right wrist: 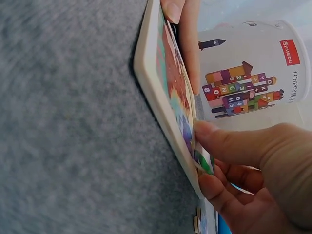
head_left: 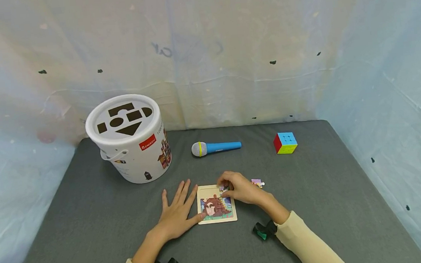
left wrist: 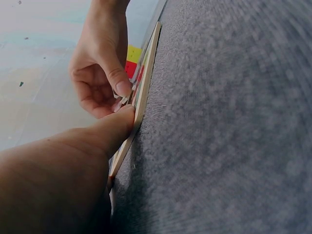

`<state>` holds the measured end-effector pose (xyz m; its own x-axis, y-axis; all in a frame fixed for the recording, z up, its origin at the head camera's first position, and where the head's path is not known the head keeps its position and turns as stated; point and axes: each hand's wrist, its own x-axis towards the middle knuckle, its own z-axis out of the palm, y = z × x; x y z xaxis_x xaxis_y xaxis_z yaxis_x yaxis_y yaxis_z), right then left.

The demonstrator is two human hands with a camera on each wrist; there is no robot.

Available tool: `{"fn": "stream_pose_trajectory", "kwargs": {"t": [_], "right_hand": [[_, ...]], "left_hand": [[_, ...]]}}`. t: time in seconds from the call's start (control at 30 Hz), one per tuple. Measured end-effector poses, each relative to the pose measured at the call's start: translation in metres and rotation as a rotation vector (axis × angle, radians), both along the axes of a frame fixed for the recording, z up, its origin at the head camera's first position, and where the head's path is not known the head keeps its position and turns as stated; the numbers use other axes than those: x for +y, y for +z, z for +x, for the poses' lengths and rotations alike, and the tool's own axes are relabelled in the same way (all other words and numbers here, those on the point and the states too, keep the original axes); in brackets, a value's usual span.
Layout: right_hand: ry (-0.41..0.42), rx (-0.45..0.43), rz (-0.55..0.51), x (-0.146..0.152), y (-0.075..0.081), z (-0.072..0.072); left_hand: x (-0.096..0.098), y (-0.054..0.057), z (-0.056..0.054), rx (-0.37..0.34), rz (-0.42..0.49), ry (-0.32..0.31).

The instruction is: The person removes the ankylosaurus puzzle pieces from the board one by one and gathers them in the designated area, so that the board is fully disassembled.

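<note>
A small wooden jigsaw puzzle (head_left: 218, 221) lies on the grey cloth, its lower part filled with a brown animal picture and pale bare wood showing along the top. With fingers spread, my left hand (head_left: 177, 218) rests on the cloth left of it, the thumb (left wrist: 119, 124) pressing the frame's edge. My right hand (head_left: 242, 188) pinches a jigsaw piece (right wrist: 204, 160) between thumb and fingers over the upper right of the frame. Green and white show on this piece in the right wrist view. Just right of that hand lies a loose purple jigsaw piece (head_left: 257, 183).
A white lidded bucket (head_left: 133, 160) with shape cutouts stands at the back left. Behind the puzzle lies a blue toy microphone (head_left: 221, 146), and a puzzle cube (head_left: 285, 142) sits to the back right. Pale sheeting (head_left: 207, 102) hangs behind the table.
</note>
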<state>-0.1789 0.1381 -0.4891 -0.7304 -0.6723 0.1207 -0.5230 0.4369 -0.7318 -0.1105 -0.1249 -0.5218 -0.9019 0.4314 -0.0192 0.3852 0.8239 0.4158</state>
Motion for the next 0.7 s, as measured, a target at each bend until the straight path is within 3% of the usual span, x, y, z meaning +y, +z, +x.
{"fn": "stream_pose_trajectory", "kwargs": {"t": [0.23, 0.7], "right_hand": [[-0.018, 0.007, -0.005, 0.001, -0.002, 0.0], [-0.037, -0.136, -0.143, 0.013, -0.003, 0.0]], "left_hand": [[-0.001, 0.002, 0.0, -0.011, -0.012, -0.005], [0.0, 0.004, 0.0, -0.035, -0.042, 0.0]]}}
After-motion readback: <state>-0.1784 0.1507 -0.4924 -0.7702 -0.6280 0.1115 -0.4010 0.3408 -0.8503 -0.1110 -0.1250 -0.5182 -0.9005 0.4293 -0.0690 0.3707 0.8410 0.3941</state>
